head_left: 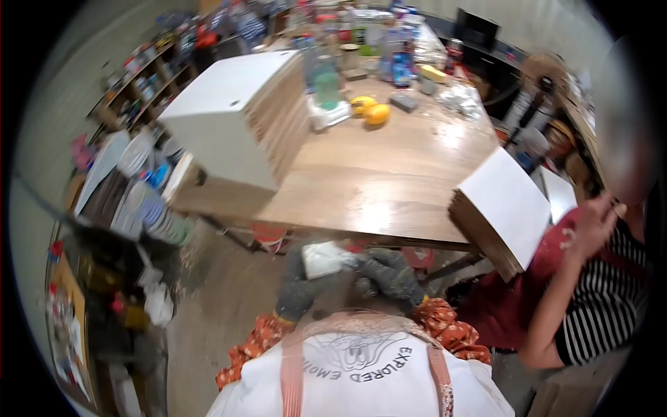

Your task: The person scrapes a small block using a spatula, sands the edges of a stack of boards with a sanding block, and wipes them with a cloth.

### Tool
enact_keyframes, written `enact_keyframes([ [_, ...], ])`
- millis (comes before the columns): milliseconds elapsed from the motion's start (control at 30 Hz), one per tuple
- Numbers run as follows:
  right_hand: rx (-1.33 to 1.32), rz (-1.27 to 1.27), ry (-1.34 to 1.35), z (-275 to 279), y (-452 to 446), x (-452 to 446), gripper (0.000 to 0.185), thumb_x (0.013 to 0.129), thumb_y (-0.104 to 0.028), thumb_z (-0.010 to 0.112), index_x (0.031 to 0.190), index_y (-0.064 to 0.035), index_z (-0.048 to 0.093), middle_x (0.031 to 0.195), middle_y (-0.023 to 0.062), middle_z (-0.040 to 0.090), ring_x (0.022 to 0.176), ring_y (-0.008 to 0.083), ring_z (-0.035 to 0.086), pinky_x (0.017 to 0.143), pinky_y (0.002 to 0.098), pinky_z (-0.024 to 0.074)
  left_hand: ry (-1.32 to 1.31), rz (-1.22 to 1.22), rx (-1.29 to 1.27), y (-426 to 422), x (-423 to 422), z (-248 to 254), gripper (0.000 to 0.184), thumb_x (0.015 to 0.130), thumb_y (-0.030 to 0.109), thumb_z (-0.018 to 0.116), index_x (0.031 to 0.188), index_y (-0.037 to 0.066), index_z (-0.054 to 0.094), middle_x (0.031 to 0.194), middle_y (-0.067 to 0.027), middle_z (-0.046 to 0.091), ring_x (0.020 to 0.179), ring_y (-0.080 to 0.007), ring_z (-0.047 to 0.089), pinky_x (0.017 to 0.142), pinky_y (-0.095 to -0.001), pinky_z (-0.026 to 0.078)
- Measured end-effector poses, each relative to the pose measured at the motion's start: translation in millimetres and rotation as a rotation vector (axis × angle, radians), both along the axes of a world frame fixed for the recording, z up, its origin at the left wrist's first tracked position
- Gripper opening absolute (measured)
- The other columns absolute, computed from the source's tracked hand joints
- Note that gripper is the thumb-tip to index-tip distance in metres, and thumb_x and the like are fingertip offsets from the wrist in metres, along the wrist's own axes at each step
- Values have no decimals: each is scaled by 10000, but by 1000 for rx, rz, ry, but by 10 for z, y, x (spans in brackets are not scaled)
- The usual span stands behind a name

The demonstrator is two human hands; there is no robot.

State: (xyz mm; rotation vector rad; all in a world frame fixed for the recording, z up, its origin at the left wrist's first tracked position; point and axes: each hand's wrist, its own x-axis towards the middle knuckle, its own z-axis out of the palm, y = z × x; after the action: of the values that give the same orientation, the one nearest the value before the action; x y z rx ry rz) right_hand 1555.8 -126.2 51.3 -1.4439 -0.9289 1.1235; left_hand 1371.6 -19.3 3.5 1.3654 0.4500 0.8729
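A loose hold could drop the single flat white pad (pixel 324 259) at my grey-gloved left hand (pixel 295 281) and right hand (pixel 390 270), before the brown wooden table (pixel 375 184); blur stops me telling how tight. A bump from one co-worker (pixel 583 313) could topple the seemingly overhanging white-topped square panel stack (pixel 511 198), one of two. Beyond: two round yellow objects (pixel 377 115).

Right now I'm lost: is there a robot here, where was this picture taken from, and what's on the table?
No robot: just a person's left hand and right hand, apparently in grey gloves. The camera sits on that person's head, looking forward and down. The hands are low, before the table; a pale item seems held between them, too blurred to name. On the table are a tall white stack, yellow round things and clutter behind. The striped shirt is someone else's.
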Motion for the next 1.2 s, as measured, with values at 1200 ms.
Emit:
enact_keyframes([
  [1200,-2,-46,-8,68,-221,30,245,896,-205,583,1028,-15,662,807,131,650,691,157,634,623,309,500,-256,-26,-179,-77,-30,22,799,594,-78,785,1282,53,401,1244,-145,525,1089,-262,558,868,-387,533],
])
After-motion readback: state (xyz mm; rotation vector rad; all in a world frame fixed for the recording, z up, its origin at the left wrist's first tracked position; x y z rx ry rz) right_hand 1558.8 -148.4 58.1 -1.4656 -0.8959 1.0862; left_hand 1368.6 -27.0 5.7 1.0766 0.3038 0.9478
